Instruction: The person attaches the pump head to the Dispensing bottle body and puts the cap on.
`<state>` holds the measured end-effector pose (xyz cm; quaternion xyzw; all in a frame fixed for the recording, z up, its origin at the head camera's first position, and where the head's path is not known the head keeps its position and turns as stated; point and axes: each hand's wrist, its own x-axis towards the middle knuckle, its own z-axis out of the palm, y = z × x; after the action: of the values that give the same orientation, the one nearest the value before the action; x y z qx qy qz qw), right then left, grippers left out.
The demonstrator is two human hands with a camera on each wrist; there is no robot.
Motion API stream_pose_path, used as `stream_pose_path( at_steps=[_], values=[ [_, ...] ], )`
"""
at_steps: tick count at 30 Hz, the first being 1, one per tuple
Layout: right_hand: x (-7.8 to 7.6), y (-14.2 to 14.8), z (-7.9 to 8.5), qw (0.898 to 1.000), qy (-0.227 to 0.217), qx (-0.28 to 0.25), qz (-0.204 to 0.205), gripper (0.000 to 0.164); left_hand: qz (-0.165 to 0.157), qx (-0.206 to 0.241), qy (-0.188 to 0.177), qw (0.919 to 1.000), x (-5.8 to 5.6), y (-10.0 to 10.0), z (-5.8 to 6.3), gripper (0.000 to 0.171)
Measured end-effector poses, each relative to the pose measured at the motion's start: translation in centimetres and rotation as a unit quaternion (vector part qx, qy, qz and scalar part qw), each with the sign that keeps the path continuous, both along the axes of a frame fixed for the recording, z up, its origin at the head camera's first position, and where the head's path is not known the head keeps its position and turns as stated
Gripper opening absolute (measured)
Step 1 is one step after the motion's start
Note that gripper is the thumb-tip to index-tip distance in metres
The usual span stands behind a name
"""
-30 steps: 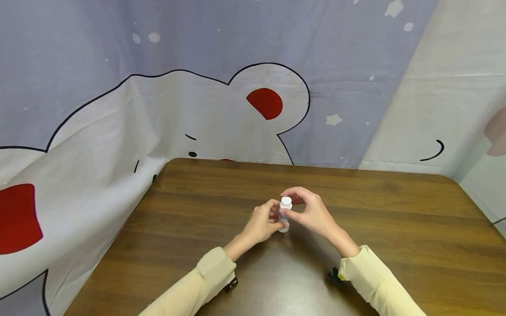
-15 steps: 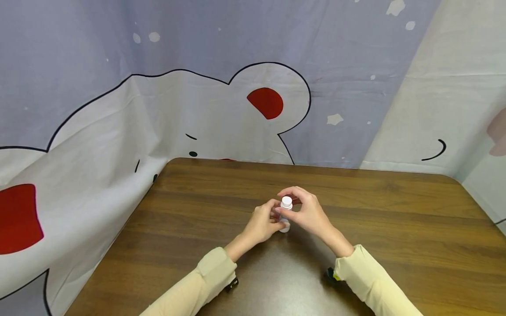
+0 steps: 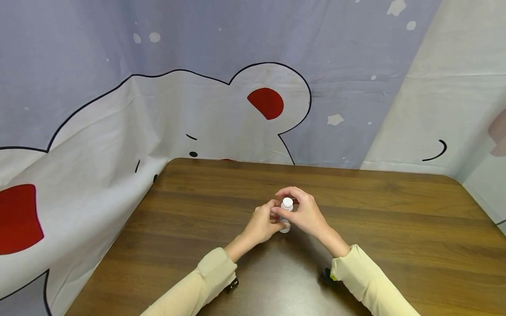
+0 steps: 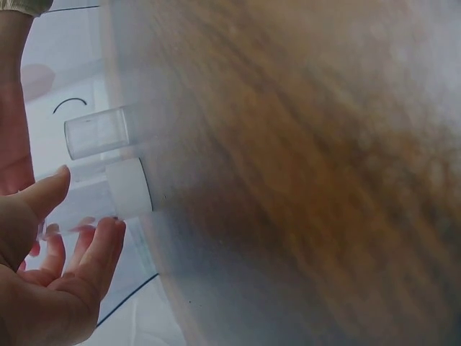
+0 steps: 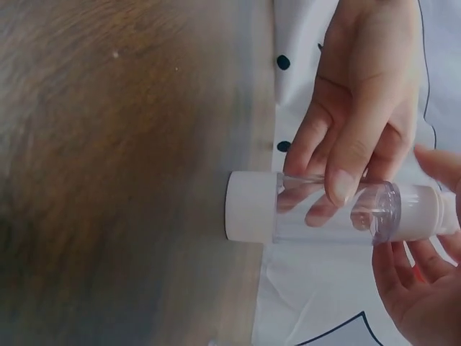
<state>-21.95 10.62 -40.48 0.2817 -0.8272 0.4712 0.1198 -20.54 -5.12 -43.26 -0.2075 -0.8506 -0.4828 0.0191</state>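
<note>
A small bottle with a clear body, white base and white top (image 3: 287, 202) stands upright on the table, its white base (image 5: 252, 207) down. My left hand (image 3: 262, 224) holds the clear body low down, thumb on the near side and fingers round the far side. My right hand (image 3: 306, 213) grips the bottle's upper part, its thumb lying across the front just below the white top. In the right wrist view, the right hand's fingers (image 5: 425, 277) curl by the white collar (image 5: 418, 211). Behind the bottle in the left wrist view is a clear, open-ended cylinder (image 4: 97, 133).
The brown wooden table (image 3: 197, 188) reaches back to a patterned cloth (image 3: 340, 87) hanging behind and along the left side. Dark straps (image 3: 232, 284) show beneath both cream sleeves (image 3: 213, 267).
My right hand has shifted a little left, its thumb sliding across the bottle's front towards the left fingers. The left hand stays in place around the body.
</note>
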Motion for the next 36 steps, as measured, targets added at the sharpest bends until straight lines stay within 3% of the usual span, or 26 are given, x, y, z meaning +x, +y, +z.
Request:
stream_pose_path(
  at_steps=[8,18,36],
  values=[
    [0.2,1.3,0.3,0.998,-0.007,-0.018,0.054,0.028,-0.003,0.013,-0.021,0.9997,0.0,0.1,0.0,0.040],
    [0.5,2.2,0.4,0.995,-0.023,-0.019,0.095,0.038,-0.001,0.008,-0.029,0.9995,0.2,0.1,0.2,0.043],
    [0.5,2.5,0.2,0.997,-0.014,-0.007,0.079,0.037,0.002,0.011,-0.026,0.9996,0.3,0.1,0.2,0.043]
  ],
)
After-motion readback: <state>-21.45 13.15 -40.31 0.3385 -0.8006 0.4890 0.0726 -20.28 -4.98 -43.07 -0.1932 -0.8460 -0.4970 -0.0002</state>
